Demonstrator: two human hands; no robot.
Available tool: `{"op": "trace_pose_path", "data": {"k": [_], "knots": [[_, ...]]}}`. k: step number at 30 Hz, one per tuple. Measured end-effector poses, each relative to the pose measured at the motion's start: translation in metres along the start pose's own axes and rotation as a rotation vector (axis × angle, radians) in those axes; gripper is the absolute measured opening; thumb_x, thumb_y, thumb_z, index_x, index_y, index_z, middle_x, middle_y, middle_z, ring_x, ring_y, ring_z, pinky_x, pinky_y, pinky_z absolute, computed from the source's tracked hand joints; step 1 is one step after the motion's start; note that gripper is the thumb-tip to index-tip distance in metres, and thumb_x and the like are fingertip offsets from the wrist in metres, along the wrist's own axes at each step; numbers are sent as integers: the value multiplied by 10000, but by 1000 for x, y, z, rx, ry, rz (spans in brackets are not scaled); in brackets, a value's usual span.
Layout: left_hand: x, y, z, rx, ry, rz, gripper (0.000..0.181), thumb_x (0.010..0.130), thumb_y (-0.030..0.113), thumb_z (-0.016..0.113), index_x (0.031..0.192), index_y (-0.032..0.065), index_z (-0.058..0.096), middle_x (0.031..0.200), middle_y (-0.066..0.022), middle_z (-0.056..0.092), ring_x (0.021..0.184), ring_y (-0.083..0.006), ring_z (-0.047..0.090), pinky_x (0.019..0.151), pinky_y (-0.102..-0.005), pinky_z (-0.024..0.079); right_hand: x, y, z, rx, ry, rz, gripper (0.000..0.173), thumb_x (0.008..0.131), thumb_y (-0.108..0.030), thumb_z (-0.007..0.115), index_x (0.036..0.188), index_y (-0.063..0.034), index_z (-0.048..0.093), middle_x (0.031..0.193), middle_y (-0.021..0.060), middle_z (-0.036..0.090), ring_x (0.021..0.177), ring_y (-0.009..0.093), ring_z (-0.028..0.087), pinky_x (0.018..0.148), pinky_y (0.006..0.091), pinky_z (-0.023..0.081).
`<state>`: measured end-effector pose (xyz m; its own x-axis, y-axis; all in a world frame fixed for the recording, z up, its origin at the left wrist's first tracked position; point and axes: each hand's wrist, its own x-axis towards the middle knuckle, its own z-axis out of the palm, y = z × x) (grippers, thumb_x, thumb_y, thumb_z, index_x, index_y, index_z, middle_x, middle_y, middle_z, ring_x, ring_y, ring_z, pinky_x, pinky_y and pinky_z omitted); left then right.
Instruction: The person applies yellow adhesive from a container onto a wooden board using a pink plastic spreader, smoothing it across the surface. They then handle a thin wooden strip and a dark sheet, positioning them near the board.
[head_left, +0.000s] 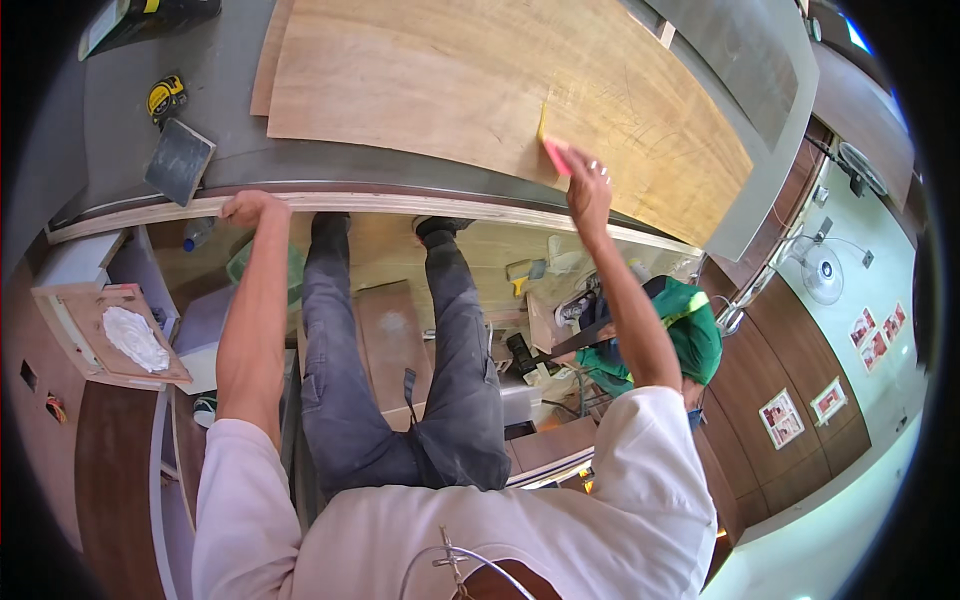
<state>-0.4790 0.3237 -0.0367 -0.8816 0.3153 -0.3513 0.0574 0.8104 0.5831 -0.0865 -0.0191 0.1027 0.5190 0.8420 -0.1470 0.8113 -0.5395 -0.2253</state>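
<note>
My right hand (589, 187) holds a pink flat spreader (556, 156) against a light plywood sheet (420, 82). Yellowish adhesive lies along the spreader's edge, and a glossy, streaked film covers the sheet's right part. With its fingers curled over, my left hand (255, 208) grips the plywood edge strip (360, 202) at the front of the grey work surface (225, 90). Left of the sheet, a dark square-faced block (180, 161) rests near that edge, touching or close to a yellow and black tape measure (166, 97).
A dark can (161, 19) stands at the upper left. Below the edge lie a yellow-handled scraper (525, 275), a green tub (266, 270) and a board with white paste (135, 339). Another person in green (686, 322) crouches at the right, near a wall fan (821, 270).
</note>
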Motion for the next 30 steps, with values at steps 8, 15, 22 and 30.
{"op": "trace_pose_path", "data": {"k": [8, 15, 22, 30], "knots": [[-43, 28, -15, 98, -39, -25, 733, 1039, 438, 160, 1251, -163, 525, 1325, -358, 533, 1227, -493, 529, 1102, -539, 420, -34, -38, -15, 145, -103, 45, 431, 857, 30, 552, 1241, -130, 666, 1176, 109, 655, 1075, 329, 605, 916, 440, 479], [-31, 20, -11, 23, -34, -2, 744, 1034, 452, 169, 1253, -160, 533, 1345, -356, 523, 1250, -478, 521, 1101, -535, 420, 77, -55, -6, 60, 20, -108, 445, 855, 23, 571, 1240, -173, 677, 1146, 89, 662, 1057, 304, 615, 892, 421, 483], [-34, 21, -11, 134, -1, -10, 743, 1039, 455, 160, 1264, -157, 517, 1323, -363, 531, 1229, -486, 530, 1083, -554, 416, 128, -27, -18, 32, 55, -17, 388, 937, -10, 516, 1253, -175, 669, 1180, 93, 669, 1025, 330, 636, 836, 428, 511], [-44, 26, -14, 88, 8, -3, 711, 1042, 449, 174, 1235, -125, 547, 1285, -355, 559, 1204, -484, 549, 1062, -547, 437, 13, -56, 7, 82, -14, 30, 468, 835, 70, 555, 1242, -132, 668, 1157, 122, 665, 1054, 329, 621, 878, 413, 506]]}}
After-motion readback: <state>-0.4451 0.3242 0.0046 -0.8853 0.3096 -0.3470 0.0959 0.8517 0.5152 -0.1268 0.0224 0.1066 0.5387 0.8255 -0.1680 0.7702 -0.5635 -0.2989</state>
